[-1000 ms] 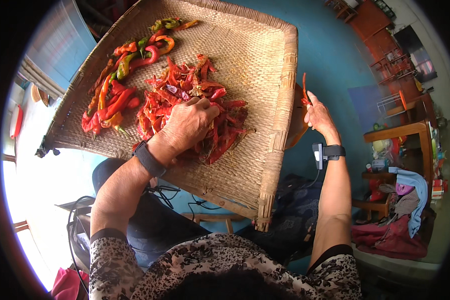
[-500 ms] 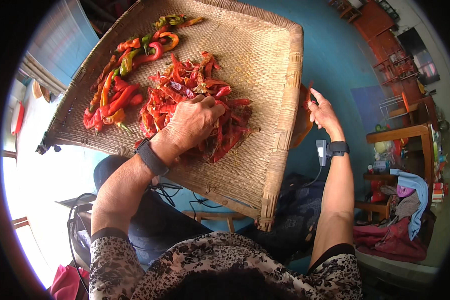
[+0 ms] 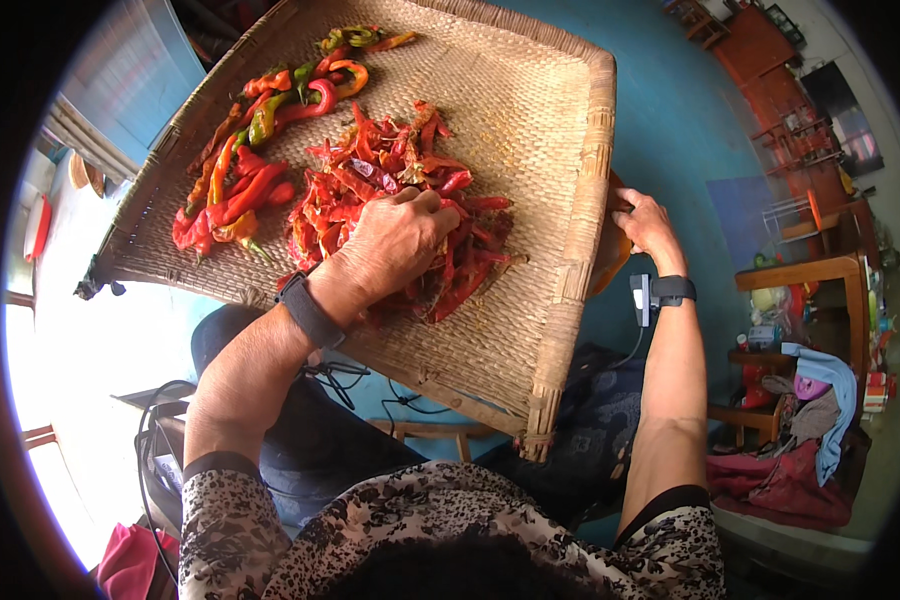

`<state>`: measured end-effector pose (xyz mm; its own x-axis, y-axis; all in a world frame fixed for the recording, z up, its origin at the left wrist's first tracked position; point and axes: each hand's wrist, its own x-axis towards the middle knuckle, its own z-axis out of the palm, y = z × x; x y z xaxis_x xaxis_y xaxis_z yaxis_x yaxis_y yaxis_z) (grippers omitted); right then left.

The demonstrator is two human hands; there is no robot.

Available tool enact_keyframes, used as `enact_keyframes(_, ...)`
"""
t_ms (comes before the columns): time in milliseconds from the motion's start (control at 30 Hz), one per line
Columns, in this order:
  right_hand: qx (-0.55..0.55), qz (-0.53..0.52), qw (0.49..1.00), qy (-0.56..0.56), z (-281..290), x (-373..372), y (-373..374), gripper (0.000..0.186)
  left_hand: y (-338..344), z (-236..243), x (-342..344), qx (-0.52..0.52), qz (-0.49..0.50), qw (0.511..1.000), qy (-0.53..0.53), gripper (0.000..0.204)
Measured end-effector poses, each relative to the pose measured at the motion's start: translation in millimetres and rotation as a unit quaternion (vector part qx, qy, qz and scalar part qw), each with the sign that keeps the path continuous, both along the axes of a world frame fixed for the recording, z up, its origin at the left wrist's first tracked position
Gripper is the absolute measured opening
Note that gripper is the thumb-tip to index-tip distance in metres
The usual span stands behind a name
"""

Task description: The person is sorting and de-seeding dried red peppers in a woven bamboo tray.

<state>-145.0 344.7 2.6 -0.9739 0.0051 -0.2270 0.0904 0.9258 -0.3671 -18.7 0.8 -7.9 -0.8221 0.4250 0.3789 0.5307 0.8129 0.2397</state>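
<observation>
My left hand (image 3: 394, 238) is closed with curled fingers in a heap of wrinkled dried red chili peppers (image 3: 355, 180); its fingertips are hidden under the knuckles, among the peppers. The heap lies in a large woven tray (image 3: 530, 110) tilted across my lap. Smoother red, orange and green chili peppers (image 3: 245, 195) form a separate row along the tray's left side. Beyond the right rim, my right hand (image 3: 650, 226) reaches to an orange container (image 3: 610, 255), half covered by the tray. That hand's fingertips are partly behind the rim, so what they hold cannot be seen.
Dark cables (image 3: 335, 380) hang under the tray, above a wooden stool bar (image 3: 440, 430). A wooden chair (image 3: 805, 270) piled with clothes stands at the right. The floor (image 3: 660, 100) is blue. Each wrist wears a dark band; the right one carries a small wired device (image 3: 641, 298).
My right hand has dropped its pointing finger and moved in toward the orange container; the red pepper tip by its fingers no longer shows. My left hand stays in the heap.
</observation>
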Motion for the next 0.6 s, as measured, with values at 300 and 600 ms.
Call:
enact_keyframes(300,-0.013,0.075,0.946,0.315,4.7,-7.1,-19.2,0.013,-1.2,3.1,2.7,-0.007,0.0,1.0,-0.012,0.01)
enact_keyframes(600,-0.05,0.405,0.903,0.137,10.0,36.0,-130.4,0.013,-3.2,-4.3,-2.5,-0.028,0.014,0.999,-0.012,0.016)
